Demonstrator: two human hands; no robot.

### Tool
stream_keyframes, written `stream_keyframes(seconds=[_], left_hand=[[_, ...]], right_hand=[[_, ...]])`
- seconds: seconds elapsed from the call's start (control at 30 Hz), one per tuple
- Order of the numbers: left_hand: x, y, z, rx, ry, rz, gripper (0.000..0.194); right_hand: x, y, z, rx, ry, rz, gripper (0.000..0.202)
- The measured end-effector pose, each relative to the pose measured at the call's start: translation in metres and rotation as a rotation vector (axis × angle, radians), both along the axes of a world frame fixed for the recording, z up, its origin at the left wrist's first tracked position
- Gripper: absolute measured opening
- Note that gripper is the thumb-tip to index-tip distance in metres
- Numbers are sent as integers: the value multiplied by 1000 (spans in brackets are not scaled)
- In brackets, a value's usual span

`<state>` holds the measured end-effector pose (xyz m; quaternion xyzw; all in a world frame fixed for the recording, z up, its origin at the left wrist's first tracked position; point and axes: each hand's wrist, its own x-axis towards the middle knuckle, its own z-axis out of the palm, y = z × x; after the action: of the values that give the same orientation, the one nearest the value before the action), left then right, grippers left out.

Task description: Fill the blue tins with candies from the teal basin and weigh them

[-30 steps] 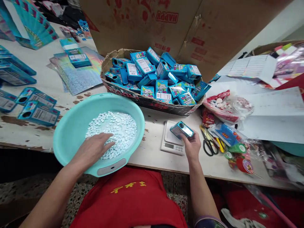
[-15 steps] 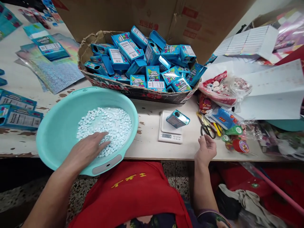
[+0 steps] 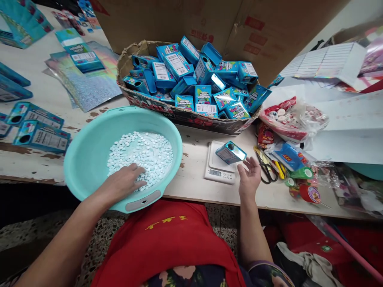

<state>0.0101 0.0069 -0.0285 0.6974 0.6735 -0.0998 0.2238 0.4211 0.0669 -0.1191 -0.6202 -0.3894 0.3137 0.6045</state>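
Observation:
Inside a turquoise basin (image 3: 86,159), my left hand (image 3: 127,181) rests palm down on small pale-blue candies (image 3: 155,149), its fingers apart and the tips among the pieces. My right hand (image 3: 250,173) is open, thumb and fingers spread, just right of a blue candy tin (image 3: 230,152). That tin lies tilted on a white kitchen scale (image 3: 220,175), its round dark opening facing up. The scale's small display is lit, its digits hard to read. No tin is in either hand.
Behind the scale stands a cut-down carton (image 3: 191,117) heaped with blue tins. More tins (image 3: 42,135) stand left of the basin. Scissors (image 3: 266,167), tape rolls (image 3: 302,173) and a bag of sweets (image 3: 293,117) lie at the right. The table's front edge (image 3: 191,199) runs before me.
My right hand has moved left from beside the scissors to the tin on the scale, its fingers spreading. My left hand stays in the candies. The view has shifted a little.

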Motion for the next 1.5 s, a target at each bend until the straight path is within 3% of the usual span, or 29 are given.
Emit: stream_keyframes(seconds=[0.07,0.17,0.23,0.33,0.4,0.47,0.53,0.6,0.7,0.83,0.97,1.07,1.17,1.23,1.37,1.5], left_hand=[[2,2,5,-78,-13,-71,27],[3,4,15,-111,-47,-104,18],[1,5,21,-89,-105,-10,17],[-6,6,31,-29,-378,248,22],[-7,8,44,26,-592,394,26],[-3,13,66,91,-730,452,27],[9,19,96,157,-791,403,27],[24,26,125,226,-771,273,24],[43,35,150,332,-587,10,16],[49,43,143,374,-381,-242,16],[45,45,133,419,-431,-274,21],[40,42,137,453,-564,-209,16],[33,38,138,522,-623,-36,16],[28,35,133,533,-619,-2,20],[22,31,113,541,-585,-90,18],[16,28,103,566,-564,59,13]], right_hand=[[-11,13,4,-23,-40,98,74],[-24,29,12,-63,-67,101,62],[-29,33,21,-72,-86,58,51],[-41,29,45,-12,-106,80,48],[-57,22,66,49,-157,175,47],[-79,16,88,113,-242,328,43],[-105,12,106,187,-316,504,37],[-130,11,118,268,-359,664,32],[-157,10,123,351,-409,821,28],[-173,7,119,337,-413,872,28],[-176,7,115,289,-407,870,26],[-178,9,116,250,-395,875,28],[-181,10,118,230,-390,884,29],[-185,11,119,242,-405,883,29],[-194,12,117,270,-423,895,28],[-201,14,114,281,-405,905,29]])
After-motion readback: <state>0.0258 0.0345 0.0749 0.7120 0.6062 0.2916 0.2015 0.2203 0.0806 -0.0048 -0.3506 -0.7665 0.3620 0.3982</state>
